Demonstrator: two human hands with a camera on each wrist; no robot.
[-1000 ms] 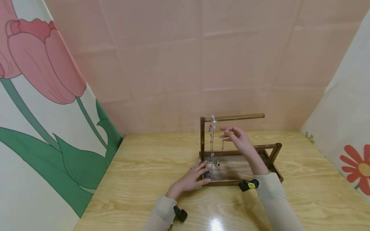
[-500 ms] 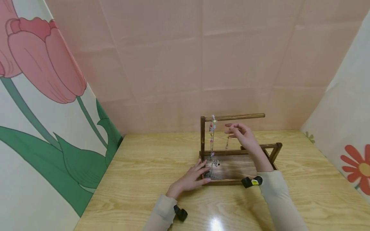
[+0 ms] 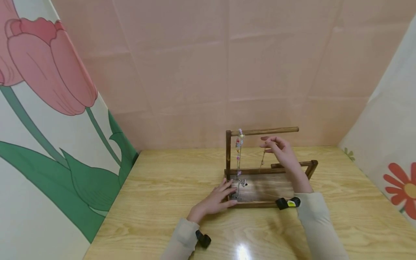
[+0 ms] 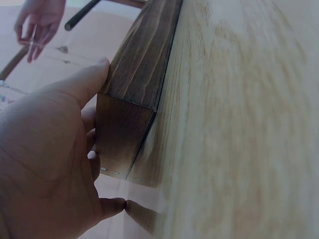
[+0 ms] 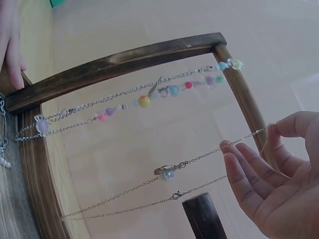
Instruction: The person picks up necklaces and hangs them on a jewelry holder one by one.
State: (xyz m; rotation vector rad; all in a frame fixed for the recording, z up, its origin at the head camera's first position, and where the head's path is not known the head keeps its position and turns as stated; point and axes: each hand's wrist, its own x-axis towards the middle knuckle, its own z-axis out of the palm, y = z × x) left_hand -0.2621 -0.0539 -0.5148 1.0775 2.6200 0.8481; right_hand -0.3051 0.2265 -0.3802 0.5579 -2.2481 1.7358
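Observation:
My right hand (image 3: 281, 151) pinches a thin chain necklace (image 5: 167, 174) with a pearl pendant between thumb and fingertips. The loop dangles below the fingers, close under the upper bar of a dark wooden jewelry stand (image 3: 269, 131). On that bar's left end hangs a necklace of colorful beads (image 5: 144, 101) on silver chain. My left hand (image 3: 212, 200) holds the front left corner of the stand's tray, thumb along the front wall and fingers over the left side. Inside the tray, near those fingers, lies a silver chain (image 3: 242, 183).
The stand's shorter, lower bar (image 5: 203, 214) ends close beside the dangling chain. A right post (image 3: 308, 170) carries it. The stand sits on a light wood table (image 3: 169, 177). Behind rises a pink backdrop (image 3: 182, 79), with flower-printed panels at both sides.
My right hand has moved right with the chain necklace, from beside the beaded necklace toward the upper bar's free end. My left hand stays at the tray corner.

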